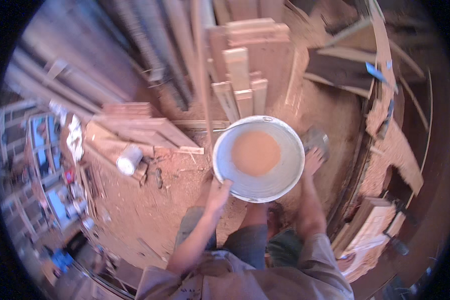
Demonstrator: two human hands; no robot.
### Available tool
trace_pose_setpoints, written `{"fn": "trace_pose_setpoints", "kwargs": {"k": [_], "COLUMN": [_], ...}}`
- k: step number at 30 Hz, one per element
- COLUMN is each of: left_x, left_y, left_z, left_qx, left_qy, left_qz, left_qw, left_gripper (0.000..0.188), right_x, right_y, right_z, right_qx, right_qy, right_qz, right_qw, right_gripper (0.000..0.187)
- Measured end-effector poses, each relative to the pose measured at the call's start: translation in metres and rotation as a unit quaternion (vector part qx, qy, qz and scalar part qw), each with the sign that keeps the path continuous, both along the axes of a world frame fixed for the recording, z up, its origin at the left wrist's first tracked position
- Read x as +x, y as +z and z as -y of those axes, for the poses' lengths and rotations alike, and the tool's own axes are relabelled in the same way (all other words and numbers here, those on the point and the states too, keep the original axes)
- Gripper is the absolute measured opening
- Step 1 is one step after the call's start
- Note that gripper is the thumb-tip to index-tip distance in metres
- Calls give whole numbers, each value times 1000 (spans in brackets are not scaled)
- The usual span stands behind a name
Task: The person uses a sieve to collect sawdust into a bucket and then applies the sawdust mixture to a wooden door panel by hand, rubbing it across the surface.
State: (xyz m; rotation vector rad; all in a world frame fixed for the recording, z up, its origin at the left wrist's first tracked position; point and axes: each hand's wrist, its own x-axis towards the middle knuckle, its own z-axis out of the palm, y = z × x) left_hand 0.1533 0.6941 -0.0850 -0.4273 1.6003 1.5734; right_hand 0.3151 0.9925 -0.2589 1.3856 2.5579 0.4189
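Our left hand (219, 194) clamps its grip on the near-left edge of the pale bucket (292, 156) above the floor (130, 210), presumably to steady the tan contents (256, 153); beside it, our right hand (312, 161) meets a grey object (319, 140), its grip too unclear to tell.

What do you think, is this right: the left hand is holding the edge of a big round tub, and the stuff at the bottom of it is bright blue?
Not quite: the stuff at the bottom is orange-brown, not bright blue, as the head view shows. The left hand is indeed holding the edge of the big round tub.
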Motion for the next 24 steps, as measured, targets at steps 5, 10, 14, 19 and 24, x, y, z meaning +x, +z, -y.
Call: {"fn": "trace_pose_setpoints", "kwargs": {"k": [5, 10, 14, 19, 24], "left_x": [-16, -23, 1, 90, 121], "left_y": [128, 206, 187, 145, 184], "left_z": [116, 240, 347, 501, 646], "left_qx": [-82, -68, 56, 31, 26], "left_qy": [145, 371, 497, 638, 668], "left_qz": [-74, -106, -25, 74, 100], "left_qw": [983, 920, 865, 766, 737], "left_gripper": [41, 40, 37, 32, 33], "right_x": [-39, -49, -66, -50, -78], "right_y": [104, 184, 245, 257, 223], "right_z": [153, 256, 282, 294, 331], "right_qx": [-92, -246, -259, -277, -179], "right_qy": [87, 138, 74, 63, -76], "right_qz": [-111, -87, -120, -186, -105], "right_qw": [986, 956, 955, 941, 975], "right_gripper": [31, 66, 77, 71, 59]}}
